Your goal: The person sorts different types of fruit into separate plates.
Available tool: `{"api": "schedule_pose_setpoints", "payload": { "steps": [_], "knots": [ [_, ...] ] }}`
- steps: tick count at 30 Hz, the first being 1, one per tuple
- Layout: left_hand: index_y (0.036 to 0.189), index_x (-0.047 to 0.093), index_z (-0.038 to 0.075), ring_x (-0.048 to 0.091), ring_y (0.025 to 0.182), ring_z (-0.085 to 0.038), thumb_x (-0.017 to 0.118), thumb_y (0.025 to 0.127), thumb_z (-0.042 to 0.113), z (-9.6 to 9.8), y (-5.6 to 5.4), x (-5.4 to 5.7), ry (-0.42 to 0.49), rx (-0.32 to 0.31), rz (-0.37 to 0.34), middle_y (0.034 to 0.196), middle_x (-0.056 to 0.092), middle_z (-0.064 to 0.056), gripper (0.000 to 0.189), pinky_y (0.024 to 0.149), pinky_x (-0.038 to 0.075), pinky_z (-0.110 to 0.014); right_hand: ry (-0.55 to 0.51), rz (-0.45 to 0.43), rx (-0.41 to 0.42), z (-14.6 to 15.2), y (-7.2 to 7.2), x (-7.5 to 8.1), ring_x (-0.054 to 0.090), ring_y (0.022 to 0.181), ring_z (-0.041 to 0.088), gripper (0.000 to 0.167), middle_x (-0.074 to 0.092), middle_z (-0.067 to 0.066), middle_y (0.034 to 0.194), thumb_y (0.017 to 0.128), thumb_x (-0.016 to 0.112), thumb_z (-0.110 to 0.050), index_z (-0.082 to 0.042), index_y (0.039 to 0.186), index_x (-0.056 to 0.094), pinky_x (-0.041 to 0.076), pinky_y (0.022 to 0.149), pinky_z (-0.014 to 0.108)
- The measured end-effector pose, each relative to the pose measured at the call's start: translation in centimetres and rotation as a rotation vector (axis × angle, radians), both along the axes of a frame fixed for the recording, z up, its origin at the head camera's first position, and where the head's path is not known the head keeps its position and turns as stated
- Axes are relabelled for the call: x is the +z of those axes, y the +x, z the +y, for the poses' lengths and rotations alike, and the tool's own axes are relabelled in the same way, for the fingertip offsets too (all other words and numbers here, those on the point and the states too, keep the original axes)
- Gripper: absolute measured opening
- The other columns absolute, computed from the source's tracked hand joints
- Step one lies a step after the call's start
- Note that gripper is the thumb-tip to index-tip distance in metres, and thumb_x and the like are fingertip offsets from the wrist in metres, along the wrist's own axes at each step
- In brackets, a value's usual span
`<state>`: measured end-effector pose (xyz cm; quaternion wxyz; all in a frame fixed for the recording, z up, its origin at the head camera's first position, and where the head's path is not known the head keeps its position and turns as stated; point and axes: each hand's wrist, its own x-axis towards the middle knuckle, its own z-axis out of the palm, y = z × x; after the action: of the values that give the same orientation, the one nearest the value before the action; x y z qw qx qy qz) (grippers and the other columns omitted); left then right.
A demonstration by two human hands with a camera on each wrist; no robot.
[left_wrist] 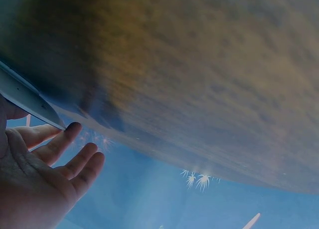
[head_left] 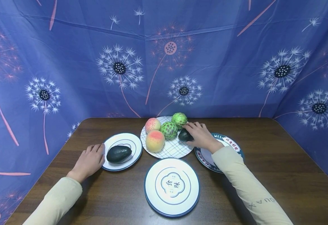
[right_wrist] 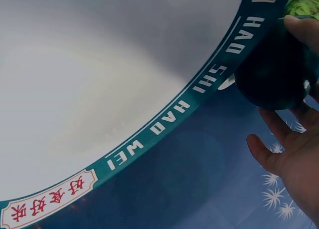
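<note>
My right hand (head_left: 200, 135) grips a dark green avocado (head_left: 185, 135) at the right side of the checked plate (head_left: 178, 152). In the right wrist view, the thumb and some fingertips lie against the avocado (right_wrist: 271, 64), and two other fingers stand away from it. My left hand (head_left: 89, 158) is at the left rim of a white plate (head_left: 137, 142) with a blue edge, where another dark avocado (head_left: 119, 154) lies. Its fingers (left_wrist: 87, 171) are extended and loosely spread in the left wrist view, fingertips right at the rim; the thumb is mostly hidden.
Two peaches (head_left: 155, 141) and two green custard apples (head_left: 169, 130) share the checked plate. A teal-rimmed plate (head_left: 231, 143) stands at right, partly under my right forearm. A white plate (head_left: 171, 201) is in front. Patterned blue cloth (head_left: 223, 78) hangs behind the wooden table (head_left: 279, 175).
</note>
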<state>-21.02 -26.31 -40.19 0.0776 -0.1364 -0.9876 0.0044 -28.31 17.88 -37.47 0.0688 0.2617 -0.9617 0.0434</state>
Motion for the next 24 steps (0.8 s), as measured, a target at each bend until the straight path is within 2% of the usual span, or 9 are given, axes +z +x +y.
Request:
{"api": "schedule_pose_setpoints", "payload": {
  "steps": [18, 24],
  "knots": [
    [0.130, 0.041, -0.007, 0.041, 0.117, -0.047, 0.048, 0.089, 0.020, 0.02, -0.03, -0.06, -0.009, 0.015, -0.008, 0.128, 0.046, -0.028, 0.049, 0.093, 0.036, -0.061, -0.005, -0.046, -0.022, -0.22, -0.31, -0.40, 0.041, 0.121, 0.038, 0.076, 0.038, 0.015, 0.141, 0.076, 0.074, -0.027, -0.012, 0.140, 0.036, 0.033, 0.099, 0.057],
    [0.131, 0.040, -0.007, 0.040, 0.117, -0.048, 0.048, 0.090, 0.021, -0.06, -0.12, -0.17, -0.007, 0.019, -0.018, 0.129, 0.046, -0.028, 0.050, 0.094, 0.036, -0.061, -0.006, -0.034, -0.029, -0.13, -0.34, -0.53, 0.042, 0.119, 0.037, 0.076, 0.039, 0.015, 0.140, 0.075, 0.074, -0.026, -0.012, 0.139, 0.036, 0.033, 0.099, 0.056]
  ]
}}
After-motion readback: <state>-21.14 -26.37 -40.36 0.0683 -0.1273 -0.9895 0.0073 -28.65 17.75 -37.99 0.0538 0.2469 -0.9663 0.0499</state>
